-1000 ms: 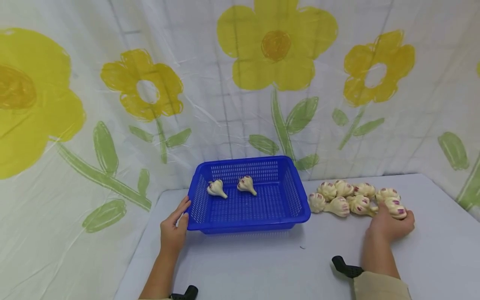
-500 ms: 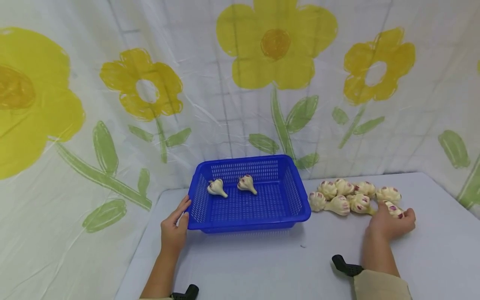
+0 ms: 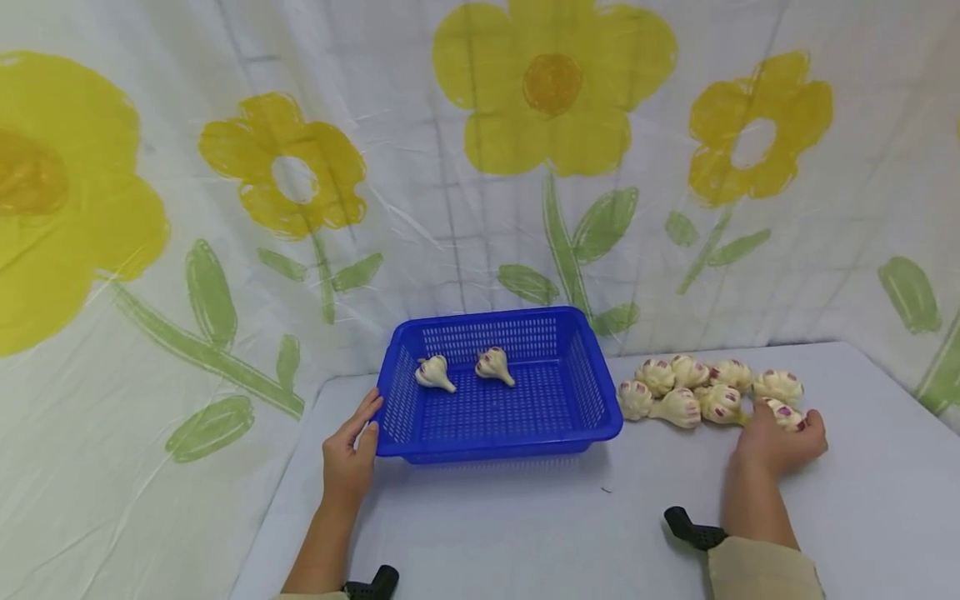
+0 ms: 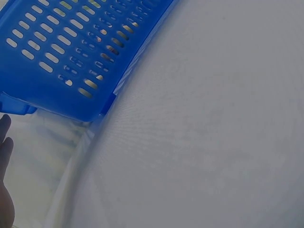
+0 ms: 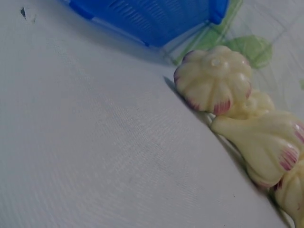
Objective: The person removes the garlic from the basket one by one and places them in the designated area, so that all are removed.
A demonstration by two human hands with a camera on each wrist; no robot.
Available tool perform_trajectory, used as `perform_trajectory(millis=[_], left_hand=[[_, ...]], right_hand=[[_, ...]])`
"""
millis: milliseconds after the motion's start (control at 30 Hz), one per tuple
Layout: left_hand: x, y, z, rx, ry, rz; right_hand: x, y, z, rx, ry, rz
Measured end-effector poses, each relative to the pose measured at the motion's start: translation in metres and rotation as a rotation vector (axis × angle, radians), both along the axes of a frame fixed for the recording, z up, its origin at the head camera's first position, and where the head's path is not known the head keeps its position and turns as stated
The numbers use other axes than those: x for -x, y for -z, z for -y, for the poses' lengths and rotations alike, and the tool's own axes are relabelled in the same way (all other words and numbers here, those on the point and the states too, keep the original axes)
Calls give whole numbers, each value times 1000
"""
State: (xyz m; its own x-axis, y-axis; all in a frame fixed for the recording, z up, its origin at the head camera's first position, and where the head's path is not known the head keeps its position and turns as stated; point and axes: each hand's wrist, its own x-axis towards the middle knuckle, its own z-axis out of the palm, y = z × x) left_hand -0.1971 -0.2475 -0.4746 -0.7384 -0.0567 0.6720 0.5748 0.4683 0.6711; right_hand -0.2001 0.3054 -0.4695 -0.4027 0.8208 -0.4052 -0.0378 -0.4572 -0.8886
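A blue perforated plastic basket (image 3: 487, 451) stands on the table with two garlic bulbs, the left one (image 3: 432, 373) and the right one (image 3: 492, 365), lying inside. At its left rim my left hand (image 3: 348, 467) rests with extended fingers touching the side; fingertips also show at the edge of the left wrist view. My right hand (image 3: 776, 446) is curled round a white and purple garlic bulb (image 3: 784, 415) at the right front end of a cluster, hiding much of it. Another garlic bulb (image 3: 777, 386) lies just behind that one. The right wrist view does not show the right hand.
Several more garlic bulbs (image 3: 678, 408) lie close together in two rows right of the basket. A white table (image 3: 525, 533) bears everything, with a small dark mark (image 3: 606, 490) in front. Behind hangs a white curtain (image 3: 420, 217) with printed yellow flowers.
The garlic bulb at my right hand has turned and sunk lower between the fingers. The right hand has shifted only slightly; the left hand and basket have stayed in place.
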Motion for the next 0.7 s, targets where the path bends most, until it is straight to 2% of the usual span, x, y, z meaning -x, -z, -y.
perform_trajectory(millis=[167, 367, 533, 700], left_hand=[[0, 0, 0, -13, 0, -5], [1, 2, 0, 5, -10, -11], [2, 2, 1, 15, -10, -13], [0, 1, 1, 6, -5, -11]], right_hand=[[-1, -5, 2, 8, -1, 7], [0, -9, 3, 0, 32, -48], [-1, -11, 4, 33, 63, -98], [-1, -10, 4, 20, 40, -71]])
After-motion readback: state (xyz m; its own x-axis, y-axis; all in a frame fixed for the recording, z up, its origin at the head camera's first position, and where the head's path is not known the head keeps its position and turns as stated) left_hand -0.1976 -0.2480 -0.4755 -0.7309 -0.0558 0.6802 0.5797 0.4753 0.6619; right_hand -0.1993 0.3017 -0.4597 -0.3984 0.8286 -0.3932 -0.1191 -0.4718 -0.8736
